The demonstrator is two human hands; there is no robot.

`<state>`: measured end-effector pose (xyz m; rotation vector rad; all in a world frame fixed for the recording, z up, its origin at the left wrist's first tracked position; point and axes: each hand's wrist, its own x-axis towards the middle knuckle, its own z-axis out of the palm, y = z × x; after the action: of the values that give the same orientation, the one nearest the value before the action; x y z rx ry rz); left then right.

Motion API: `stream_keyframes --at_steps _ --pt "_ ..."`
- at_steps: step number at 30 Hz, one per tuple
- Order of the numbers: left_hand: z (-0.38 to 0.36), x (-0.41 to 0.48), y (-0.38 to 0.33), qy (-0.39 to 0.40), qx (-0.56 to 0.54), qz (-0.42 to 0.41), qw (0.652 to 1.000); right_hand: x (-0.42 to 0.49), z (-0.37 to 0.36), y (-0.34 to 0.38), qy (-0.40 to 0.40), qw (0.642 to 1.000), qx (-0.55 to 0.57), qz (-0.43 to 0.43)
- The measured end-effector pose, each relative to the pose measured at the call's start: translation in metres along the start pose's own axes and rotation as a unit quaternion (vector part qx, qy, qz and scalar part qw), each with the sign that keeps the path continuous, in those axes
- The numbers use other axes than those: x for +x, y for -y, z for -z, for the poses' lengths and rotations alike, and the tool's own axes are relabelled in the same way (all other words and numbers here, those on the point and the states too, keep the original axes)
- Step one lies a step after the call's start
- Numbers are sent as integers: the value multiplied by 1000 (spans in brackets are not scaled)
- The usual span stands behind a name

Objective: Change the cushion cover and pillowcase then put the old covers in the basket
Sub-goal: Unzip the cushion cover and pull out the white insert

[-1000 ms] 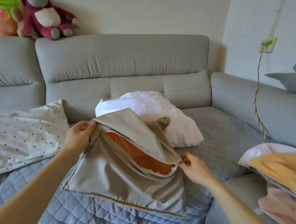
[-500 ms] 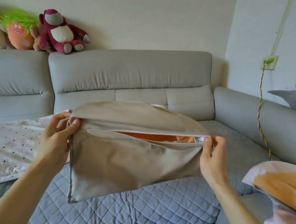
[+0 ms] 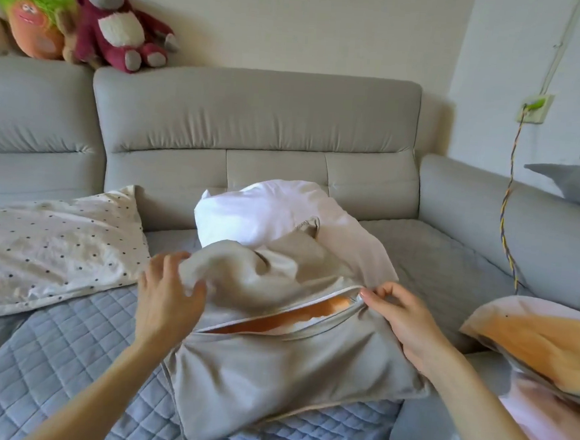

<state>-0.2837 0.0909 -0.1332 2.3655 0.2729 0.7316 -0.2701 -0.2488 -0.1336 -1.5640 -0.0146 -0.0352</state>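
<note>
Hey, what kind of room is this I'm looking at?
Most likely a home living room. There's a grey corner sofa, plush toys sit along the top of its backrest, and a quilted cover is spread over the seat.

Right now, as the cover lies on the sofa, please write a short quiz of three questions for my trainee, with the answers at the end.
1. True or false: the beige cushion cover is zipped fully shut.
2. What lies directly behind the cover, partly overlapped by it?
A. a white pillow
B. a dotted pillow
C. a plush bear
3. Fill in: the right grip pinches the cover at the end of its opening, and the colour that shows through this opening is ___.

Key: 1 false; 2 A; 3 orange.
</note>
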Motion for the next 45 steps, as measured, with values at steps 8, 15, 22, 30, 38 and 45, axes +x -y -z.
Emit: stream_keyframes --at_steps 8,15,22,30,38,45 --pt "-53 -51 -117 39 64 -397 915 -8 -12 9 -1 997 -43 64" --pt "-83 -58 -120 181 -98 -175 963 -14 -8 12 36 996 64 -59" --pt "-82 -66 -125 196 -183 -130 955 -13 -10 4 3 999 21 -36" --pt "-78 -68 -116 194 -174 -142 955 -21 -16 4 -16 992 -122 13" --pt "-66 -58 -113 189 -131 -160 960 -22 -32 6 -87 964 -209 138" --pt "-18 -30 -12 210 -55 -55 975 -1 2 36 -217 949 -151 169"
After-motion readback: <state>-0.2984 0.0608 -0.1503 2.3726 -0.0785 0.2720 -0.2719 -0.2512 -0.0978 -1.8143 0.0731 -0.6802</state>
